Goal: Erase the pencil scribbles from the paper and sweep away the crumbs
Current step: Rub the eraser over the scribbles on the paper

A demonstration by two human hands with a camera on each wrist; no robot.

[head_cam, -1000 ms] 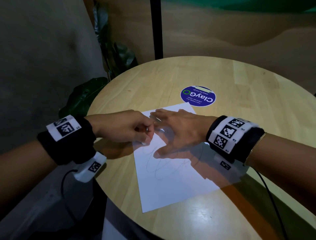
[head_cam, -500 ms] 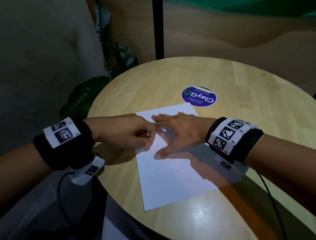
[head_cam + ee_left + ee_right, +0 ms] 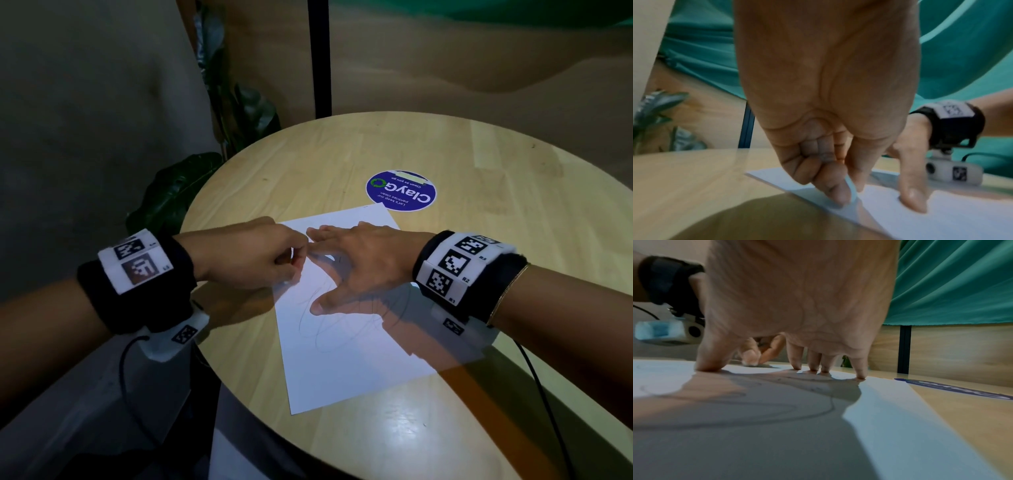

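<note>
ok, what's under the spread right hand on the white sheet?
Under the right hand: the white paper sheet with faint pencil scribbles, pinned by its fingertips and thumb. The raised palm shadows it; head view hides lines there. No crumbs discernible.

bare table (image 3: 479,164) beyond paper (image 3: 342,377), sticker (image 3: 400,192) flat

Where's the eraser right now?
In the left wrist view, the eraser is pinched in the left hand, pressed on the paper near its left edge, beside the right hand.

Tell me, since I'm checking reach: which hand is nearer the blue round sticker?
Right. The right hand lies just short of the sticker; the left hand is farther, at the paper's left edge.
</note>
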